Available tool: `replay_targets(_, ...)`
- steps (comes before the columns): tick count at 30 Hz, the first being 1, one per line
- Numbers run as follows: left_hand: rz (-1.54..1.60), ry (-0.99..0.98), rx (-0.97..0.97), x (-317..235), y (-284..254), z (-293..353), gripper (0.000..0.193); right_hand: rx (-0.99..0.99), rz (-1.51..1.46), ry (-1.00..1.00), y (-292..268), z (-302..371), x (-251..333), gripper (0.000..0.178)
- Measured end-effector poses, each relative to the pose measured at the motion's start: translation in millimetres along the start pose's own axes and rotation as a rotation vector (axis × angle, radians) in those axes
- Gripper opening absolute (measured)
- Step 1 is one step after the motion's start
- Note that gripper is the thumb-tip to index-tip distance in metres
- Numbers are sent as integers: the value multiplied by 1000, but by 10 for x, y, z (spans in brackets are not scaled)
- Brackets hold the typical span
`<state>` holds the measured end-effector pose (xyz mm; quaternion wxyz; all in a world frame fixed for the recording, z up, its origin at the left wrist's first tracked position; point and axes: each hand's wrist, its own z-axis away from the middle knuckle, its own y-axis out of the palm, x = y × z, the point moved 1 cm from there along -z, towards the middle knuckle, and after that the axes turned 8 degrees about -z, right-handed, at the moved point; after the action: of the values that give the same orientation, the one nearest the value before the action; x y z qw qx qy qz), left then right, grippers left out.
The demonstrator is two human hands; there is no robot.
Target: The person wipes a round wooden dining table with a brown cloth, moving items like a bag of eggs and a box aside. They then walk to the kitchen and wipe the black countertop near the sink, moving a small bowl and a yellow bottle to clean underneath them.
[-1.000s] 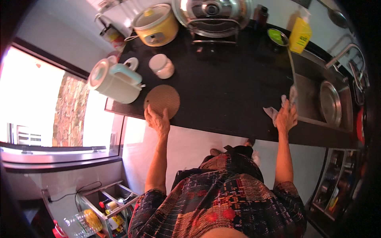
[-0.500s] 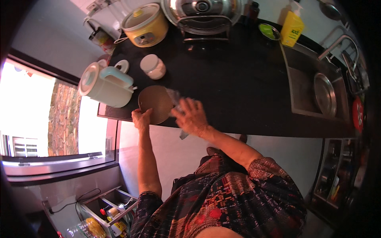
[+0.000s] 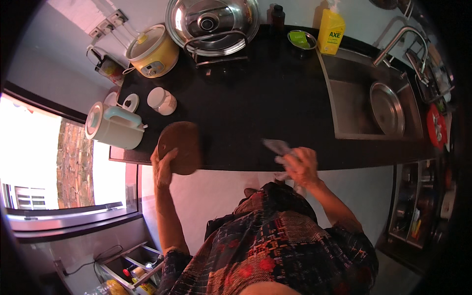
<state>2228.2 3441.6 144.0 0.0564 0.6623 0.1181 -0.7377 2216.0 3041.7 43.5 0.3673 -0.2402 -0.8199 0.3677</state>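
Observation:
My left hand [image 3: 163, 166] grips a flat brown board [image 3: 184, 147] with rounded edges, by its near left side. The thumb lies on its upper face and the other fingers are hidden behind it. The board is tilted over the front edge of the black counter and smeared a little by motion. Off to the right, apart from the board, my right hand [image 3: 304, 166] is closed around a crumpled greyish cloth [image 3: 278, 146]. One corner of the cloth sticks out to the left over the counter, and another part hangs below the fingers.
On the black counter [image 3: 246, 108] stand a white kettle [image 3: 115, 129], a white-lidded jar [image 3: 162, 101], a yellow electric pot [image 3: 153, 51] and a large steel lid [image 3: 211, 24] on a rack. A yellow bottle [image 3: 330, 32] stands near the sink [image 3: 351, 118], which holds a steel pan [image 3: 387, 109].
My right hand has moved away from the board to the right with the cloth. The board has shifted slightly left and nearer, and turned in my left hand. The whole view has shifted too.

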Motion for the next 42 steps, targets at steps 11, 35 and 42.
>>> replay_targets(11,976,-556,385,887,2254,-14,36,-252,-179,-108,-320,-792,-104,36)
replay_targets(35,1046,-630,271,752,2454,56,59,135,-131,13,494,-1460,-223,20)
replay_targets(42,1003,-745,178,940,2370,-28,63,270,-483,-39,177,-850,19,22)
